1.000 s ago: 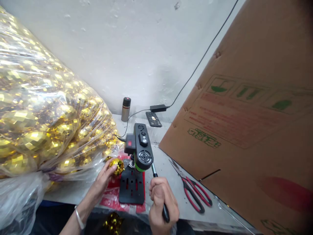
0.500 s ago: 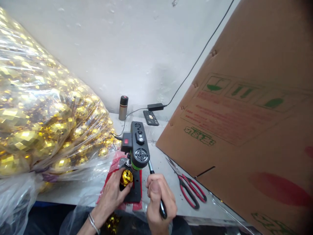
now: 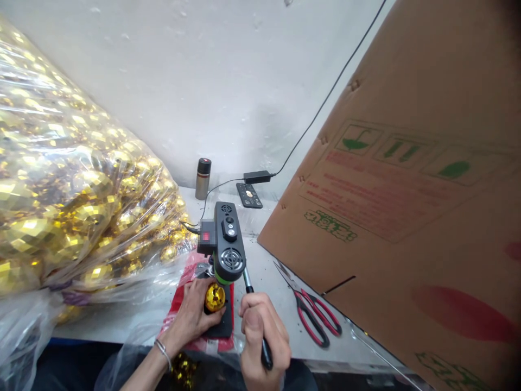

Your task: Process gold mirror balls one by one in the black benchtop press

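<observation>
A small shiny gold mirror ball (image 3: 215, 297) sits between the thumb and fingers of my left hand (image 3: 196, 310), just in front of the head of a small black bench press (image 3: 229, 244). The press stands on a black base plate (image 3: 222, 327) over a red plastic sheet (image 3: 175, 315). My right hand (image 3: 265, 339) is wrapped round the black grip of the press's lever (image 3: 248, 282), thumb on top. The lever slants down toward me from the right side of the press. The underside of the press head is hidden.
A clear bag of gold balls (image 3: 89, 201) bulges at left. Red-and-black scissors (image 3: 311, 312) lie right of the lever, beside a large cardboard box (image 3: 386, 179). Behind the press are a flask (image 3: 202, 179), a phone (image 3: 249, 195) and a power adapter (image 3: 257, 177) with its cable.
The gold ball has shifted slightly right relative to the press and looks turned in my left hand. My right hand stays on the lever. The whole view has drifted a little.
</observation>
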The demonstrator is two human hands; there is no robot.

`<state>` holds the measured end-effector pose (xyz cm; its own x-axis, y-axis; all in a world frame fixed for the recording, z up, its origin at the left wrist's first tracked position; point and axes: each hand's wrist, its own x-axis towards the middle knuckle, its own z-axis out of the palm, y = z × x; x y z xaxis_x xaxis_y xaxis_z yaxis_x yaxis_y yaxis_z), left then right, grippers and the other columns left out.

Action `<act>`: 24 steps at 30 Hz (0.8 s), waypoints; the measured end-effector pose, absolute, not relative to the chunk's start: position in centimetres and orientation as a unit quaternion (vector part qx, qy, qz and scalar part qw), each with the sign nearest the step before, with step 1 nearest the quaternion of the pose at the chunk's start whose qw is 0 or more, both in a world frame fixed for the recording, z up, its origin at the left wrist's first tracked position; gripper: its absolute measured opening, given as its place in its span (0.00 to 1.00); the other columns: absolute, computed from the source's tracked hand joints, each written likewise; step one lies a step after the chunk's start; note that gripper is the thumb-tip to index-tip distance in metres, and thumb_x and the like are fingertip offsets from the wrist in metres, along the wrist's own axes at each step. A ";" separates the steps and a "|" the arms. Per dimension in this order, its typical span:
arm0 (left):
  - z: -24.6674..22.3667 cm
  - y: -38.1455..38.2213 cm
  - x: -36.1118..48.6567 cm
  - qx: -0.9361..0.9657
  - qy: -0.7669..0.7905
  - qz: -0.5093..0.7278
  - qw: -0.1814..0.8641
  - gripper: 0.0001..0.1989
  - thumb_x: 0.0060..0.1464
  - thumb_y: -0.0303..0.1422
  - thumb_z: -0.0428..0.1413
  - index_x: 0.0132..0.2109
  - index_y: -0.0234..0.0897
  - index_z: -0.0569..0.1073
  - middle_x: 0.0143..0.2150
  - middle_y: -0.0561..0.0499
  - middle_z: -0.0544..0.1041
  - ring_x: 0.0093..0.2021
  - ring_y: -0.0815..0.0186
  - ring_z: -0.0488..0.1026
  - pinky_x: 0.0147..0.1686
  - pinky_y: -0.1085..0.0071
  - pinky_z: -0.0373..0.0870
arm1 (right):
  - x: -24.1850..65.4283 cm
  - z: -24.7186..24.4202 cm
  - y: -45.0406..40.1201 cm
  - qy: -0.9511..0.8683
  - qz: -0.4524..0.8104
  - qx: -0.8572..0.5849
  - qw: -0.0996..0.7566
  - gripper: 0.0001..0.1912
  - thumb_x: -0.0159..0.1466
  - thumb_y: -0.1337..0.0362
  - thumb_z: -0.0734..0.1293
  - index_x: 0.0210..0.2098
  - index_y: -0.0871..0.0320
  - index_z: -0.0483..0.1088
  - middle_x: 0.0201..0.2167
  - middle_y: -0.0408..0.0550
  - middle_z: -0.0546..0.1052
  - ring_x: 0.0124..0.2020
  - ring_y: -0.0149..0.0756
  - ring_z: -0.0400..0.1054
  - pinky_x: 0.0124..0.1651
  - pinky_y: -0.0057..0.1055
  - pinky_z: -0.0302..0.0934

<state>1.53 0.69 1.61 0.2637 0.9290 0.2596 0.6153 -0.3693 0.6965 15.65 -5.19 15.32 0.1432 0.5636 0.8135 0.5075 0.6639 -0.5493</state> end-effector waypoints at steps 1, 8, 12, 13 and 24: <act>1.7 0.8 1.5 0.758 0.509 0.323 0.248 0.23 0.52 0.36 0.66 0.54 0.40 0.75 0.48 0.44 0.81 0.48 0.48 0.78 0.52 0.51 0.73 | 15.6 15.2 -5.2 -0.654 0.022 -0.408 0.636 0.15 0.73 0.74 0.57 0.30 0.54 0.61 0.25 0.39 0.68 0.25 0.27 0.65 0.28 0.25 0.58; 1.9 0.7 1.7 0.738 0.516 0.328 0.286 0.24 0.49 0.34 0.68 0.54 0.41 0.75 0.49 0.44 0.80 0.50 0.47 0.76 0.54 0.51 0.70 | 15.7 12.2 -5.0 -0.652 -0.018 -0.408 0.638 0.16 0.74 0.71 0.56 0.31 0.53 0.63 0.25 0.40 0.69 0.25 0.29 0.65 0.31 0.29 0.62; 2.6 0.6 1.9 0.738 0.522 0.309 0.294 0.23 0.49 0.34 0.67 0.53 0.41 0.75 0.48 0.44 0.81 0.50 0.47 0.76 0.54 0.50 0.70 | 15.3 11.4 -4.8 -0.631 -0.042 -0.424 0.648 0.17 0.76 0.68 0.54 0.30 0.53 0.62 0.25 0.37 0.69 0.25 0.28 0.65 0.48 0.33 0.67; 2.8 0.6 1.9 0.739 0.524 0.304 0.295 0.22 0.49 0.34 0.67 0.52 0.41 0.75 0.47 0.44 0.81 0.50 0.46 0.76 0.54 0.49 0.70 | 15.2 11.3 -4.8 -0.624 -0.041 -0.424 0.655 0.18 0.76 0.68 0.54 0.30 0.53 0.62 0.25 0.37 0.69 0.25 0.27 0.65 0.50 0.33 0.67; 2.8 0.5 1.9 0.748 0.519 0.318 0.265 0.21 0.50 0.35 0.67 0.52 0.43 0.75 0.45 0.47 0.81 0.46 0.48 0.76 0.51 0.52 0.73 | 14.3 11.0 -5.9 -0.576 0.037 -0.461 0.675 0.18 0.78 0.66 0.54 0.31 0.53 0.63 0.27 0.37 0.70 0.28 0.29 0.67 0.57 0.37 0.65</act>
<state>1.91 0.51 2.75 0.2580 0.9450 0.2011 0.6080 -0.3206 0.7263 14.25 -5.89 10.99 0.3345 0.5801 0.7427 0.4802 0.5731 -0.6640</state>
